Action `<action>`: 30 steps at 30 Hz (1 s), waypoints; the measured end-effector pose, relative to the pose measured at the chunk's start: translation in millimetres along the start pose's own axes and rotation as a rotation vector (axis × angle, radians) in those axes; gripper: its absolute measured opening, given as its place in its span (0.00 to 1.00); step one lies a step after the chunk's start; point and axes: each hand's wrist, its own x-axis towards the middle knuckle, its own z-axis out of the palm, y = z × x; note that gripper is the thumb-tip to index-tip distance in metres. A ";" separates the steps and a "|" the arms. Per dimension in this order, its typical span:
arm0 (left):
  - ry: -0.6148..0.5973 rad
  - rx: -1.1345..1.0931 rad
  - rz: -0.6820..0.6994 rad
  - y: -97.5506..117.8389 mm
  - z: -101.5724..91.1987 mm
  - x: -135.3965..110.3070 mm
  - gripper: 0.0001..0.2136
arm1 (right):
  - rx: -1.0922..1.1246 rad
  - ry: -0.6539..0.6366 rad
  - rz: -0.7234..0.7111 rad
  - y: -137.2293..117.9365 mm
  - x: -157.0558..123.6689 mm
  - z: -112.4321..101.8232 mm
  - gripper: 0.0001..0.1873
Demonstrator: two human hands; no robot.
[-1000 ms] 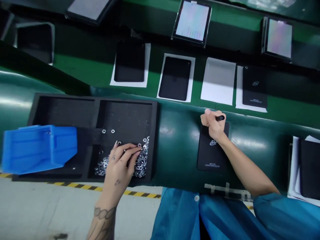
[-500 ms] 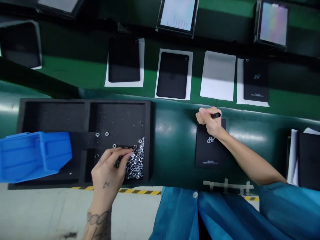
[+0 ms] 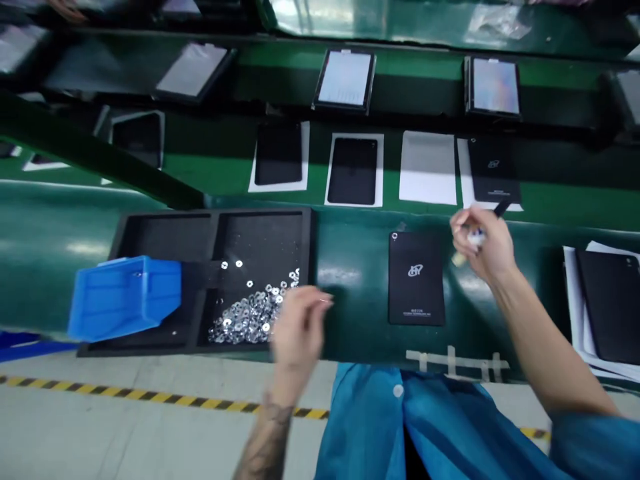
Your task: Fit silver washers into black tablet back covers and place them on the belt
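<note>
While the right hand clasps a pen, the panel left of it looks light, stiff and best held by its edges; whether the blurred left hand, beside slippery-looking rings, pinches one, I cannot tell.

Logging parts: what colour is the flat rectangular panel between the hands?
The flat rectangular panel is black, clearest in the head view.

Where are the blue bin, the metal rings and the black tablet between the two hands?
Blue bin (image 3: 123, 297), head view: on its bare inside.
Metal rings (image 3: 249, 316), head view: middle of the heap.
Black tablet (image 3: 416, 292), head view: on its lower half.
</note>
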 end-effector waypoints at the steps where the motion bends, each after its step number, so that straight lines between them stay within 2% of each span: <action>1: -0.081 -0.166 -0.032 11.6 29.0 -6.9 0.06 | -0.171 0.045 0.128 -0.1 -22.0 -15.8 0.19; 2: -0.160 -0.303 -0.070 21.8 57.9 -13.4 0.06 | -0.359 0.078 0.250 3.1 -45.1 -28.9 0.21; 3: -0.191 -0.344 -0.070 30.6 84.6 -18.7 0.06 | -0.469 0.102 0.321 9.1 -67.6 -38.5 0.23; 5: -0.227 -0.447 -0.055 44.2 125.9 -23.3 0.07 | -0.459 0.110 0.434 26.2 -104.9 -47.0 0.30; 7: -0.282 -0.546 -0.040 52.5 147.1 -19.2 0.07 | -0.333 0.077 0.546 44.0 -124.9 -43.8 0.30; 9: -0.340 -0.635 -0.045 53.9 151.4 -8.3 0.07 | -0.250 0.034 0.616 55.2 -123.7 -36.0 0.27; 10: -0.347 -0.662 -0.063 51.7 149.6 -1.7 0.06 | -0.239 0.021 0.612 56.5 -115.1 -32.8 0.26; 12: -0.307 -0.682 -0.130 42.0 142.4 9.6 0.05 | -0.255 0.036 0.512 48.5 -83.4 -31.0 0.25; 15: -0.206 -0.617 -0.199 22.0 130.0 13.1 0.04 | -0.286 0.097 0.255 14.5 -8.0 -39.9 0.30; 17: -0.183 -0.549 -0.147 12.3 124.2 6.4 0.04 | -0.288 0.052 0.132 -11.0 50.5 -49.3 0.35; 19: -0.190 -0.500 -0.064 8.6 122.0 -2.2 0.05 | -0.365 0.033 0.077 -28.4 103.6 -58.5 0.37; 21: -0.201 -0.475 -0.013 9.5 123.0 -7.7 0.06 | -0.628 0.064 0.103 -34.3 141.9 -65.6 0.35; 24: -0.211 -0.465 0.002 13.0 126.3 -7.7 0.07 | -1.261 0.117 0.132 -27.5 166.1 -65.7 0.31; 26: -0.224 -0.473 0.010 13.9 127.5 -4.8 0.07 | -1.518 0.108 0.007 -18.4 167.7 -52.6 0.27; 28: -0.249 -0.477 0.035 13.2 127.4 -2.5 0.07 | -1.503 0.019 -0.137 -7.1 167.2 -25.9 0.19; 30: -0.270 -0.471 0.058 12.1 126.5 -1.8 0.07 | -1.383 -0.113 -0.177 6.1 170.4 11.0 0.12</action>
